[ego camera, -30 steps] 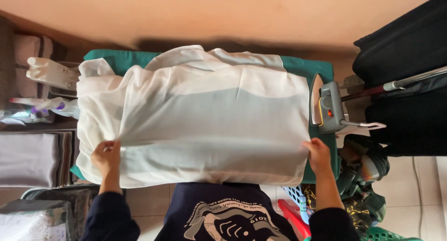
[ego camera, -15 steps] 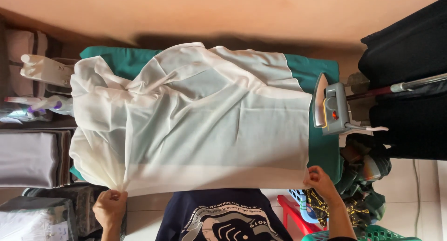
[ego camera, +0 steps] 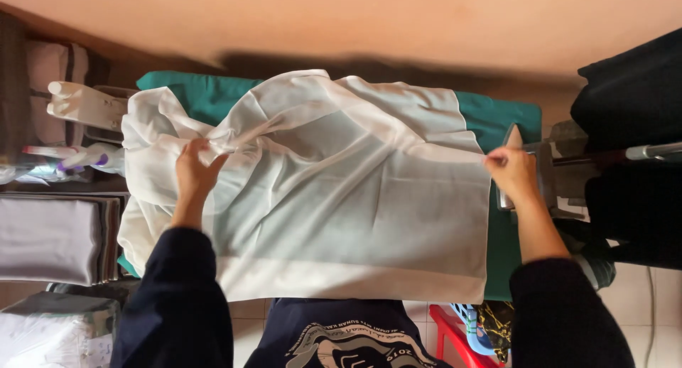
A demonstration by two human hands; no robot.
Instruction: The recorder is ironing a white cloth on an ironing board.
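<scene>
The head view looks straight down on a white cloth [ego camera: 334,204] spread over a green ironing board [ego camera: 497,123], which runs from nine o'clock to three o'clock across the middle of the frame. The cloth covers nearly the whole board; green shows only along the far edge toward eleven o'clock and at the three o'clock end. The near hem hangs over the board's edge at six o'clock, just above the person's dark printed shirt [ego camera: 341,336].

The left hand [ego camera: 193,170] sits at about nine o'clock from the cloth's centre, fingers curled together and gripping a bunched ridge of fabric where folds gather toward the left end. The right hand [ego camera: 510,170] is at three o'clock, fingertips pinching the cloth's right edge and holding it taut. Both arms wear dark sleeves.

Just beyond the right hand, at three o'clock, an iron [ego camera: 529,169] stands on the end of the board, partly hidden by the hand. Dark garments [ego camera: 629,105] hang or lie at two o'clock. At nine o'clock, beside the board, are a white spray bottle [ego camera: 82,105] and a stack of folded pale fabric [ego camera: 46,240]. A red stool or crate [ego camera: 455,336] shows at five o'clock on the tiled floor.
</scene>
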